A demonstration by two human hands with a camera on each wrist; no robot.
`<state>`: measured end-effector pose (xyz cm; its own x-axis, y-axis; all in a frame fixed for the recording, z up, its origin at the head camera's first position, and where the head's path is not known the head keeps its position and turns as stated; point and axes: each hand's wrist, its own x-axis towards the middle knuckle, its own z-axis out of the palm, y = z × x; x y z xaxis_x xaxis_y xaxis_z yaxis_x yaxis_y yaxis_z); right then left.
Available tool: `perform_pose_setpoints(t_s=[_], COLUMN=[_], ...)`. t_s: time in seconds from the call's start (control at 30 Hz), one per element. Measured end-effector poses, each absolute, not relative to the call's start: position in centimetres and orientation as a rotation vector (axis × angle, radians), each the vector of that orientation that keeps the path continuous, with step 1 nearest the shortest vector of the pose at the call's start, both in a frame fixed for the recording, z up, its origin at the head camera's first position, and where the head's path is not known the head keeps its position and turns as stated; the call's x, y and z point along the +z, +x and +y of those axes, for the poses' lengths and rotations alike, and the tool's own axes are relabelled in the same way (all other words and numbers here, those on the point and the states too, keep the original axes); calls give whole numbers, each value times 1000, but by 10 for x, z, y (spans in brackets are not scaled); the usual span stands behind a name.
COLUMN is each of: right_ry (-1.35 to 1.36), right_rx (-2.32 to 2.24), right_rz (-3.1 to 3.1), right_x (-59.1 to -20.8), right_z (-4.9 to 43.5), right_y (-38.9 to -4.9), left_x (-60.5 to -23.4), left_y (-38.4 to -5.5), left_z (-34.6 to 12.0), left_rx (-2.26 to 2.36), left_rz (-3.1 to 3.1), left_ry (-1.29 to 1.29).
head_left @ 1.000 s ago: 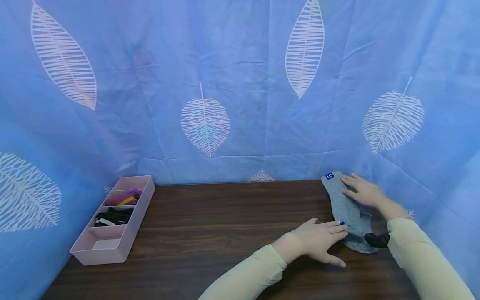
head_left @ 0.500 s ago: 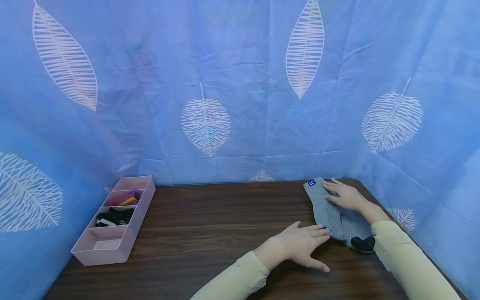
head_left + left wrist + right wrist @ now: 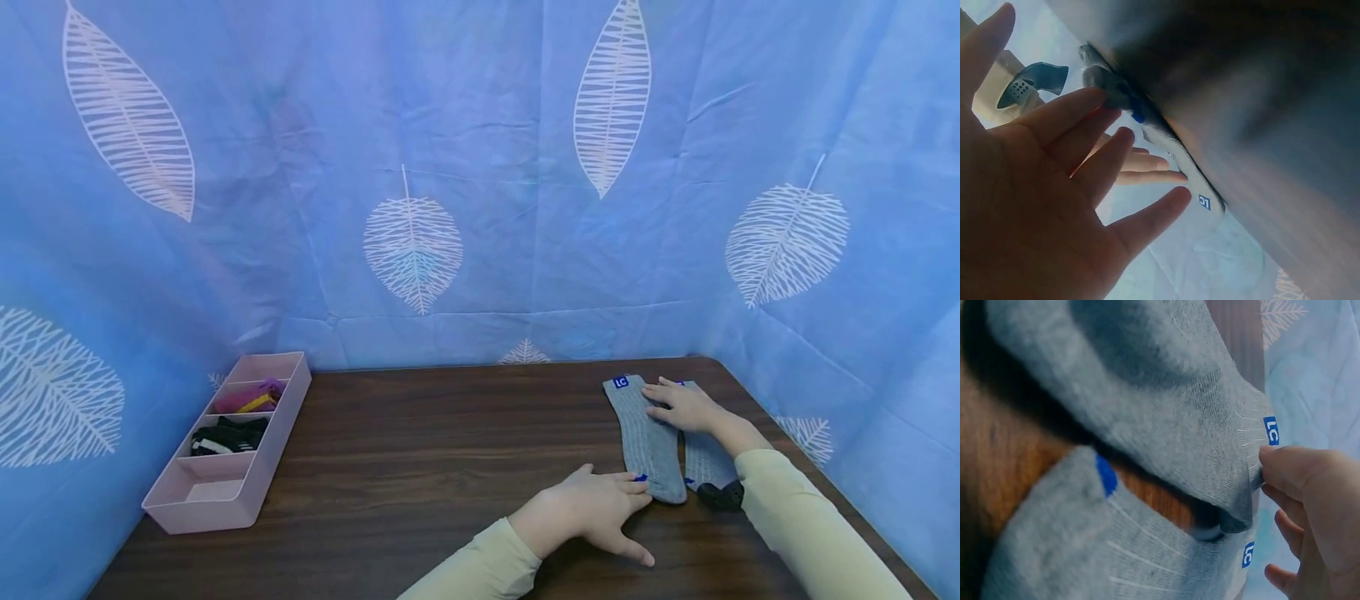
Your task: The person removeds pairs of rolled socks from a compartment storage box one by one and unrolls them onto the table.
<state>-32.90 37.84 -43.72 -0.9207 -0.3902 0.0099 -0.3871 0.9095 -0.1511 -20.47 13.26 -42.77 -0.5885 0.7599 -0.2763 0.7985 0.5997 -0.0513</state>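
Two grey ribbed socks with blue LC labels lie side by side at the table's right. My right hand (image 3: 690, 408) reaches over the second sock (image 3: 708, 460) and pinches the right edge of the first sock (image 3: 637, 433) near its cuff. In the right wrist view, thumb (image 3: 1285, 467) and forefinger meet at that edge, below the label. My left hand (image 3: 585, 510) is spread low over the table, its fingertips at the first sock's near end, by a blue patch (image 3: 640, 478). My right hand and wrist partly cover the second sock.
A pink divided box (image 3: 281, 450) stands at the left; its middle compartments hold a purple and yellow bundle (image 3: 258, 398) and black socks (image 3: 228, 435). A blue leaf-print curtain (image 3: 480, 250) hangs behind the dark wooden table (image 3: 420, 467). A black device (image 3: 722, 497) sits at my right wrist.
The first sock has shifted left and come apart from the second, with a gap now between them. Both hands moved left, then slightly toward the near edge.
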Motion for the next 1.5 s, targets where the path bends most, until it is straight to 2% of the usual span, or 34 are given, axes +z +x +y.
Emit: perform_pose_setpoints(t_s=[0.27, 0.47, 0.7, 1.2, 1.5], right_ry=[-660, -661, -729, -924, -1017], right_rx=[-267, -69, 36, -126, -242], right_rz=[3056, 3186, 3292, 3384, 3348], right_x=[-436, -430, -423, -414, -415], right_z=[373, 367, 363, 330, 288], right_y=[-331, -326, -309, -262, -240], left_x=[-425, -417, -410, -411, -404], left_y=[-204, -204, -196, -176, -169], left_z=[128, 112, 79, -7, -54], left_rx=[-226, -182, -97, 43, 102], left_rz=[2590, 2606, 2712, 3006, 3177], left_ry=[1251, 1371, 1548, 1759, 1723])
